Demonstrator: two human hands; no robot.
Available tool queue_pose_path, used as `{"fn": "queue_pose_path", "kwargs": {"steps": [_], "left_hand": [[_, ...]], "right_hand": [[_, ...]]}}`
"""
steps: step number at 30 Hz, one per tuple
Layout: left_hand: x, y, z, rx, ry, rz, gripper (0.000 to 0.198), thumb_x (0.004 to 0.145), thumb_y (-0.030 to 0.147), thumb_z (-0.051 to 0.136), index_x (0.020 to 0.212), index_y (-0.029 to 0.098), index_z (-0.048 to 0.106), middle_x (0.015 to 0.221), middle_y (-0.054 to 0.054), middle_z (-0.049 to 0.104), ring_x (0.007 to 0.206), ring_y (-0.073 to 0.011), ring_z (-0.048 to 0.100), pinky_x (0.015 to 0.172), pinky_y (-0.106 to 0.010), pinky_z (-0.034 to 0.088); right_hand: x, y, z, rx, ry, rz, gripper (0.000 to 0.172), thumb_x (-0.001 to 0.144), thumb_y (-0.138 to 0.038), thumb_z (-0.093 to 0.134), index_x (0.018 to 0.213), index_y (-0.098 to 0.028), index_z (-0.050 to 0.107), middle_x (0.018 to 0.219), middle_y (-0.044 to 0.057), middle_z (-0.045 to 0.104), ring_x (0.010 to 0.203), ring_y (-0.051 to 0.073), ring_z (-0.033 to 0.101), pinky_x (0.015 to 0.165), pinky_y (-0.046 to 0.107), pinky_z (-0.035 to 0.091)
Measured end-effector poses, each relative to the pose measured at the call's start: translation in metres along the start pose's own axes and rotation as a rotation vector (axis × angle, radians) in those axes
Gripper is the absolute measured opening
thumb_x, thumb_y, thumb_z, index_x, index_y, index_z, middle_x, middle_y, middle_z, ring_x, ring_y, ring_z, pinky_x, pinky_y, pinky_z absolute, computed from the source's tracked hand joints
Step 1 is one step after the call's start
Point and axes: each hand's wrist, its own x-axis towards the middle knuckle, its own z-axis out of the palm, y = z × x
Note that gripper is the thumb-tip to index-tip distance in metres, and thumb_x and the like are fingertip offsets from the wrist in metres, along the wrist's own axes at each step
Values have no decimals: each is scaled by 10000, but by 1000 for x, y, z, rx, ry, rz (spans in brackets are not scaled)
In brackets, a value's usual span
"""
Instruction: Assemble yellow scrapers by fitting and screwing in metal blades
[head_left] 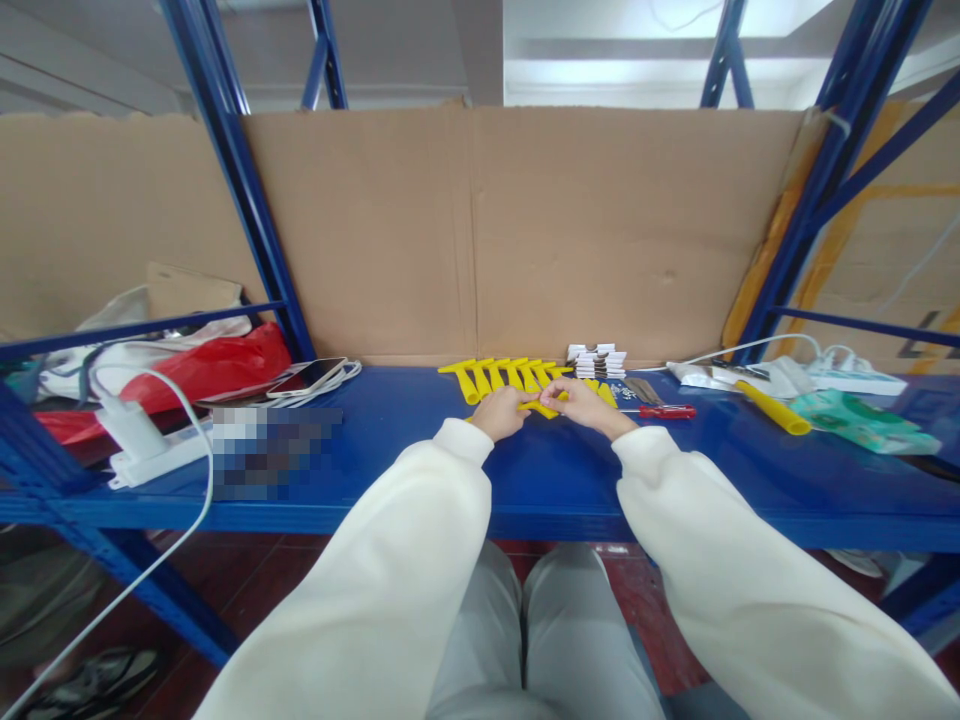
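My left hand (501,411) and my right hand (582,402) meet over the blue shelf (420,460), both pinched on one yellow plastic piece (541,405) held between them. Just behind my hands lies a row of several more yellow pieces (501,375). A stack of small white and dark parts (598,361) stands behind my right hand. A red-handled screwdriver (666,411) lies to the right of my right hand.
A white power strip (154,450) with a plugged charger and cable sits at the left, near a red bag (210,370) and a phone (307,377). At the right lie a long yellow tube (772,408), a green packet (862,420) and white packaging. Cardboard backs the shelf.
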Motion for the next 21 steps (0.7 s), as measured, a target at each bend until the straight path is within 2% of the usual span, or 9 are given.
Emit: {"fn": "queue_pose_path", "kwargs": {"steps": [14,21], "left_hand": [[0,0,1,14,-1,14,438,924,237,604,1347,344,637,1306,-41,693,1222,-231,637,1044,-356,487],[2,-1,2,17,-19,15,424,917,233,610,1331,319,653,1300,-52,696,1212,-227,641,1041,-356,485]], "right_hand": [[0,1,2,-18,0,-18,99,736,-206,637,640,-205,661,741,24,670,782,188,638,842,356,511],[-2,-2,1,-113,23,-98,95,745,-175,627,660,-205,657,770,33,667,809,198,621,874,380,484]]}}
